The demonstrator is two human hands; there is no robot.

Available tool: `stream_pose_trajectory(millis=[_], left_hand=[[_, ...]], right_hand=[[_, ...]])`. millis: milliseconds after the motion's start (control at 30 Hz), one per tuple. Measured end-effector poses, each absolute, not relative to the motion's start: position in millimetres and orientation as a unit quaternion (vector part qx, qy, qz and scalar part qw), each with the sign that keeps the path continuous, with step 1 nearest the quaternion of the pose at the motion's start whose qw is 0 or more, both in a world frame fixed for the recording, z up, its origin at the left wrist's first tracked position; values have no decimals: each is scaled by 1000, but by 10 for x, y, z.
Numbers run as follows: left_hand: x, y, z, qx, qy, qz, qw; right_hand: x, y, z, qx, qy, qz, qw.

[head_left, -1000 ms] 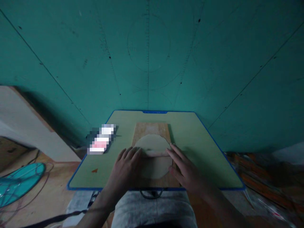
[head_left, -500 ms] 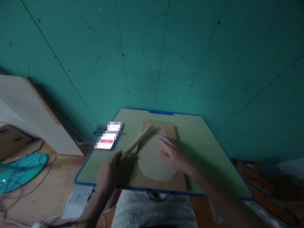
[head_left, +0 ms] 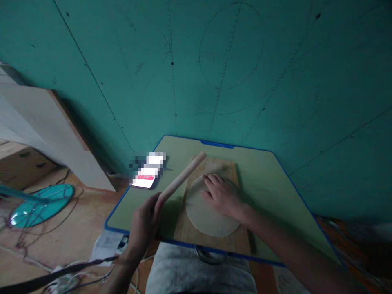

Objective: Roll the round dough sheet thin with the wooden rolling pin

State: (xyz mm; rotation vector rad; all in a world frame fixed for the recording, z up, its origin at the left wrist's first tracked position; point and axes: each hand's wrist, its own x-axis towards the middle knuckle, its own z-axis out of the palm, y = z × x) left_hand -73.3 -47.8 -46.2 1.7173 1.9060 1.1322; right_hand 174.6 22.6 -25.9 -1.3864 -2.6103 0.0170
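Head view, step in hand: the rolling seems paused, with the sheet being handled while the roller is kept aside.
Dough: a thin, round, off-white sheet of dough [head_left: 202, 218] lies flat on a pale brown rectangular wooden board [head_left: 183, 234], covering most of its middle.
Left hand: the left hand [head_left: 145, 218] is wrapped around the near end of a smooth, pale wooden rolling pin [head_left: 183, 178]; the pin slants away over the board's far left corner, apart from the dough and apparently raised.
Right hand: the right hand [head_left: 222, 197] lies over the sheet's far part, fingers side by side and bent at its far edge, thumb apart; whether they pinch the rim or only press on it, I cannot tell.
Dough to grip: the sheet is under the right palm, its larger bare part towards the body, and beside the left hand, untouched by it.
Next move: shifting the sheet would call for a light, even hold, since dough this thin could stretch or tear.
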Motion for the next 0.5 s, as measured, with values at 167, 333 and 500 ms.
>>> stream_pose_trajectory(millis=[167, 333, 500], left_hand=[[-729, -483, -483, 605, 658, 415, 168], [-740, -482, -507, 605, 651, 426, 169], [-749, -483, -501, 598, 644, 441, 181]], right_hand=[[1731, 241, -278, -474, -873, 13, 112], [1693, 257, -238, -484, -868, 9, 112], [1683, 269, -266, -497, -859, 29, 119]])
